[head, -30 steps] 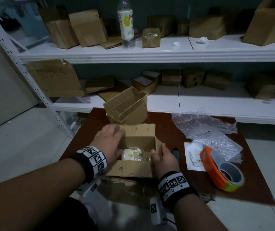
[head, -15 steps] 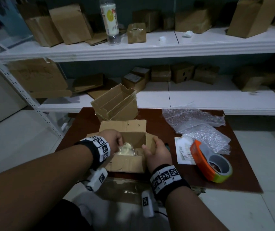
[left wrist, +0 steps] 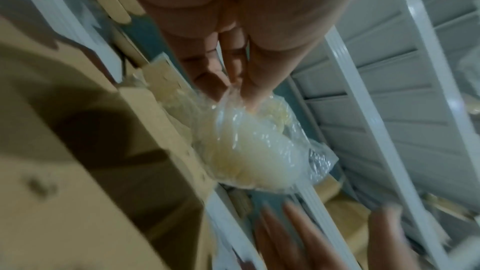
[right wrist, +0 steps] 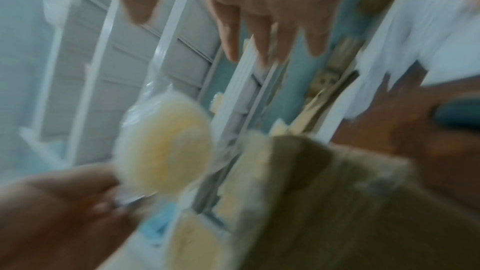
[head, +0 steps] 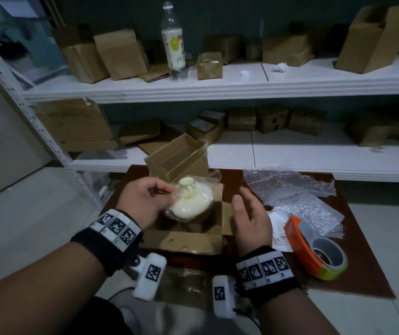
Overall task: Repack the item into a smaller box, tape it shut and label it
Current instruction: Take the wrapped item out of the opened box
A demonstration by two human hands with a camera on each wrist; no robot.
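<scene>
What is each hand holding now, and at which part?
The left hand pinches the clear wrapping at the edge of the cream-coloured item, above the open box. The right hand is open and holds nothing.

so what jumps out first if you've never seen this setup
The pale cream item in clear plastic wrap, which the left hand pinches by the wrap above the open cardboard box at the middle of the brown table. The right hand hovers open beside it. At the right lies an orange tape dispenser, in front of crumpled bubble wrap.

open box (head: 186, 240) below, tape dispenser (head: 314, 252) right, smaller box (head: 179, 160) behind
</scene>
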